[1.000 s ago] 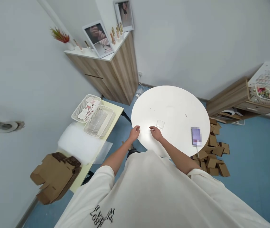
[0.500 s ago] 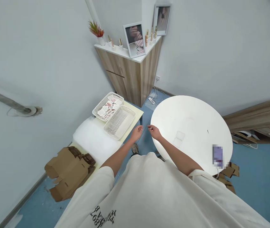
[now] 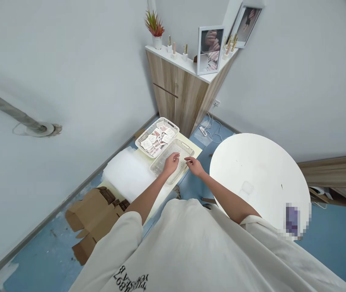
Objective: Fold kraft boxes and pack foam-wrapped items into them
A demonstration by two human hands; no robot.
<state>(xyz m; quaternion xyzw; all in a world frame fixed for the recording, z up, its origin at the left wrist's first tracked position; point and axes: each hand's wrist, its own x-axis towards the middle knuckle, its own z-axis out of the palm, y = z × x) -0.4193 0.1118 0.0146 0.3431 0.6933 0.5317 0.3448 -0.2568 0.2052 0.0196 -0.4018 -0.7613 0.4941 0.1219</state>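
Note:
My left hand (image 3: 171, 163) hovers over the clear plastic basket (image 3: 179, 147), its fingers loosely bent and apart with nothing seen in them. My right hand (image 3: 194, 166) is at the basket's right side, fingertips pointing left toward the other hand. Its fingers are slightly spread, and no object shows between them. The basket appears to hold clear pieces, too small to make out. Behind it, a white basket (image 3: 138, 142) contains several small printed packets (image 3: 157, 140). Whether either hand touches the clear basket cannot be told.
White sheets or bags (image 3: 127, 172) and flattened brown cardboard (image 3: 96, 219) lie to the left. On the round white table (image 3: 252, 154) are a clear case (image 3: 247, 188) and a blurred purple item (image 3: 292, 221). A wooden cabinet (image 3: 188, 93) stands behind, cables (image 3: 212, 125) beside it.
My view has turned left, and I am nearer the baskets. Both hands, over the gap between the tables before, are now at the clear basket. The round table sits farther right in view.

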